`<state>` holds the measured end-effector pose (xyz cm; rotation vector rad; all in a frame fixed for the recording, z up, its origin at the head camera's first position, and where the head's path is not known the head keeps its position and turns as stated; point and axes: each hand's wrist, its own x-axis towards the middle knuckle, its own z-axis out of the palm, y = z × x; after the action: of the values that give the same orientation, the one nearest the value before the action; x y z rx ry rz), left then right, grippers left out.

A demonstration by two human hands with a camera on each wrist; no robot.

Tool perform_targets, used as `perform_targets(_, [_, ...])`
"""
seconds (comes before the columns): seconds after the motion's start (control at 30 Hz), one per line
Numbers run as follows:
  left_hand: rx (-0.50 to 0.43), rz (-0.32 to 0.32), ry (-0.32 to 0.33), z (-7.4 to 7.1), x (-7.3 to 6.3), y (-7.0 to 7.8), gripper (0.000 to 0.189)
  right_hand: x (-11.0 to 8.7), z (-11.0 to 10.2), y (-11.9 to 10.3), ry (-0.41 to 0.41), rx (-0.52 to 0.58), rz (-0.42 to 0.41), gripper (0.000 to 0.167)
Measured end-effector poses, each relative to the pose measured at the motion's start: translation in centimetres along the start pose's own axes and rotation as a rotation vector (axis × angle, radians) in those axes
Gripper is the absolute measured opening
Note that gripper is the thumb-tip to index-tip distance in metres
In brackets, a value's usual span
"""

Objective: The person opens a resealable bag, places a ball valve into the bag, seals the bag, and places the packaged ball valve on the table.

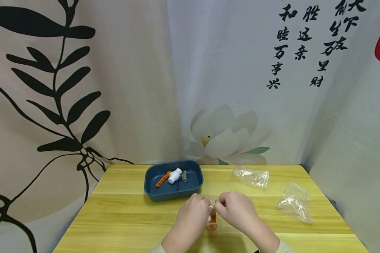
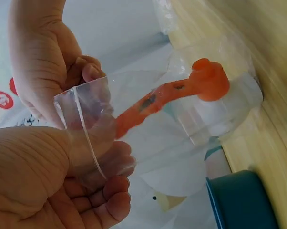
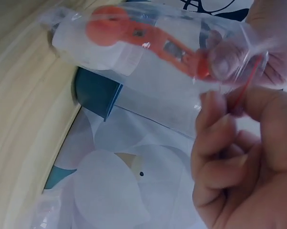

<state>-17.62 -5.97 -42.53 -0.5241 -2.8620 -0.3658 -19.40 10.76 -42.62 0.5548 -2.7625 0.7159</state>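
Observation:
Both hands hold a clear plastic zip bag (image 2: 148,152) by its mouth, low over the table. The left hand (image 1: 191,216) grips one side of the opening, its thumb seen through the film in the left wrist view. The right hand (image 3: 243,148) pinches the other side, where a red seal line (image 3: 248,81) runs by the fingertips. Inside the bag lie an orange handle-like piece (image 2: 158,98) with a rounded end and a white cylindrical piece (image 3: 81,50), partly hidden behind it.
A dark blue tray (image 1: 174,197) stands behind the hands to the left, holding an orange piece (image 1: 163,179), a white fitting (image 1: 175,176) and a small grey transparent part (image 1: 184,176). Two clear plastic bags (image 1: 251,175) (image 1: 295,203) lie to the right. A printed curtain (image 1: 139,88) rises behind the table.

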Motion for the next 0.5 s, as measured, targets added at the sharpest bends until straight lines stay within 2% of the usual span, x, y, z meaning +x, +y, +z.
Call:
perform_targets(0.2, [-0.031,-0.003,-0.013,-0.1,0.0,0.1,0.023,-0.1,0.2,-0.2,0.081,-0.132,0.001,0.036])
perform_targets(0.27, [-0.015,0.026,0.032,-0.2,-0.2,-0.1,0.021,-0.1,0.3,-0.2,0.099,-0.165,-0.005,0.033])
perform_targets(0.4, [0.038,0.128,0.178,0.0,-0.6,-1.0,0.018,0.0,0.2,-0.2,0.092,-0.197,0.003,0.021])
perform_targets(0.5, [0.083,0.189,0.241,0.2,-0.9,-2.0,0.028,0.1,0.1,-0.1,0.083,-0.208,0.000,0.012])
